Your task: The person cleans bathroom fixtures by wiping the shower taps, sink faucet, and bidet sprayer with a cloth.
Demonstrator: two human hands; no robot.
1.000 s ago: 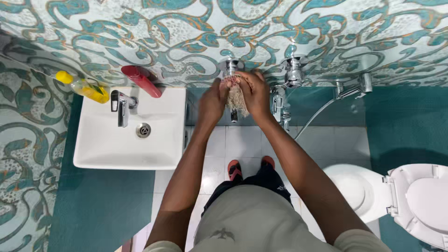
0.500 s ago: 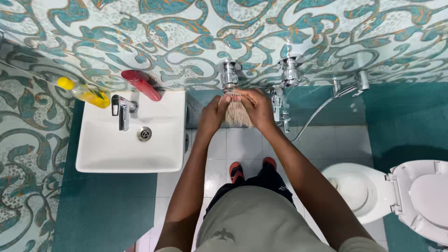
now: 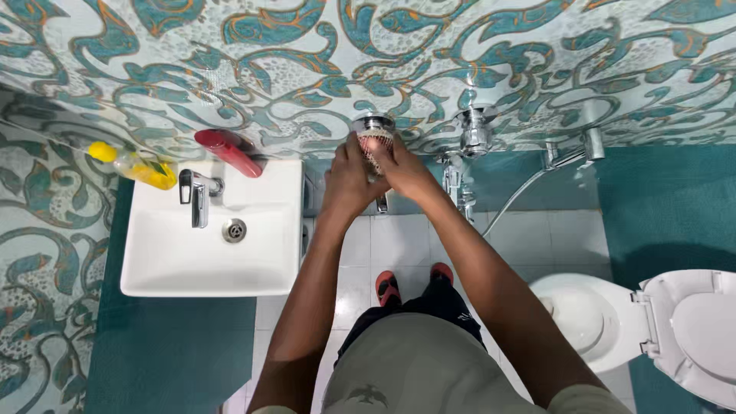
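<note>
In the head view, the likeliest trouble is slipping: the chrome wall tap point(image 3: 373, 125) is smooth and rounded, and the pinkish-beige scrub pad point(image 3: 375, 147) is being pressed against it from two sides, so uneven pressure could be letting the pad slide off and drop to the white floor tiles point(image 3: 399, 245) near the red sandals point(image 3: 387, 285). A hard push could also be turning the tap's knob and starting water onto the person's clothes; I judge that a lesser risk. The left hand point(image 3: 346, 182) is curling its fingers around the pad's left side, closed on it and not spread. The right hand point(image 3: 406, 170) is folding over the pad from the right, fingers bent and pressing it to the tap just below the knob, the two hands touching each other. The pad is sitting between both palms, only its upper part showing. To the left, well apart, the white sink point(image 3: 165, 264) is carrying a red bottle point(image 3: 228, 151) and a yellow bottle point(image 3: 142, 166); a toilet point(image 3: 652, 322) is standing at the right.
</note>
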